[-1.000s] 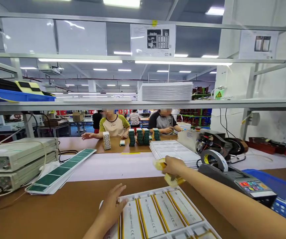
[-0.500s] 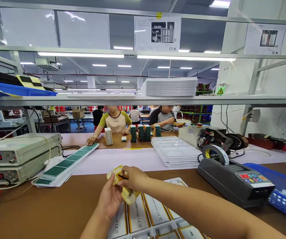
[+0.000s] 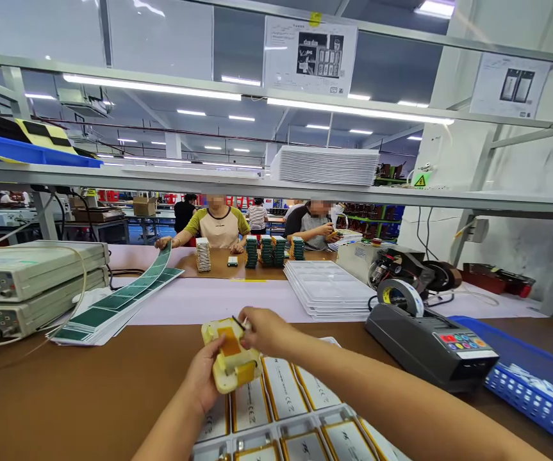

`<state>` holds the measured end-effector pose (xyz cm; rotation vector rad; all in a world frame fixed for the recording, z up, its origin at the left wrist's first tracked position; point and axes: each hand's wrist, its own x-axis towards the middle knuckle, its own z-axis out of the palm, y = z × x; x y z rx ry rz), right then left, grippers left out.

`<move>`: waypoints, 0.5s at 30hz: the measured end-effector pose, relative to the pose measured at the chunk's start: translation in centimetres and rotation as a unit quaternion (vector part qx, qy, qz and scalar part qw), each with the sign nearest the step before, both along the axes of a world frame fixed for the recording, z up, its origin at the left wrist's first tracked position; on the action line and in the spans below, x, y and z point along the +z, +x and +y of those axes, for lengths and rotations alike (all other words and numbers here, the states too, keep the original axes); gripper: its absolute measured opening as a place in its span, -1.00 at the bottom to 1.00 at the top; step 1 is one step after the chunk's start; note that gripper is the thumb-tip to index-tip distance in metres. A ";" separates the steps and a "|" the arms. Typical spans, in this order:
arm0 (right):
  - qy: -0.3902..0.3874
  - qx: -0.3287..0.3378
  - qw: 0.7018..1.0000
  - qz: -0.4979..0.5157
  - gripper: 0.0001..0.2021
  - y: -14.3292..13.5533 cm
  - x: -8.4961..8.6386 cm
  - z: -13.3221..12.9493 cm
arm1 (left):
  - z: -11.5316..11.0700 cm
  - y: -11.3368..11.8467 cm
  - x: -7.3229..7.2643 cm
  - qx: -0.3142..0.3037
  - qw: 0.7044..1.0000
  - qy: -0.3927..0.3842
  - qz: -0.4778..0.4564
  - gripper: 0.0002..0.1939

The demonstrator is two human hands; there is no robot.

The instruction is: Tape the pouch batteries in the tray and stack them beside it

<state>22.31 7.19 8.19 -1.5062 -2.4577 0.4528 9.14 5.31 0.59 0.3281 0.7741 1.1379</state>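
Note:
My left hand (image 3: 204, 374) is closed round a pale yellow plastic block (image 3: 225, 379), thumb on its top face. Amber tape (image 3: 229, 341) covers part of the block. At the block's upper right edge, my right hand (image 3: 267, 330) pinches a thin dark stick-like tool (image 3: 238, 323); its exact kind is hard to make out. Whether the tool touches the block I cannot tell. Below both hands lies a white compartment tray (image 3: 283, 424) with several flat silver battery cells (image 3: 284, 388), edged in amber tape. My right forearm covers part of the tray.
At right stand a grey tape dispenser (image 3: 430, 352) and a blue basket (image 3: 536, 394). Stacked white trays (image 3: 329, 288) lie beyond. Green-panelled sheets (image 3: 113, 307) and grey instruments (image 3: 36, 282) are at left. Across the bench, a co-worker's hand (image 3: 163, 242) lifts a strip.
My right hand has moved the dark tool up to the block's edge, uncovering the amber tape. The block has turned and lowered slightly. Opposite, the co-worker has raised a green strip's end.

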 end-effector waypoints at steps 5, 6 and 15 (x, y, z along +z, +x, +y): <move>-0.118 0.009 0.975 0.185 -0.81 7.3 -0.8 0.0 | -0.1 -0.6 0.2 0.014 1.000 -0.008 -0.015 -0.69; -0.117 0.007 0.976 0.186 -0.84 9.0 -1.4 -0.2 | -0.2 -0.6 0.2 0.014 1.000 -0.013 -0.013 -0.68; -0.078 0.006 0.984 0.161 -0.74 21.5 -5.0 -4.1 | 0.0 0.5 0.2 -0.066 0.997 -0.020 0.046 -0.62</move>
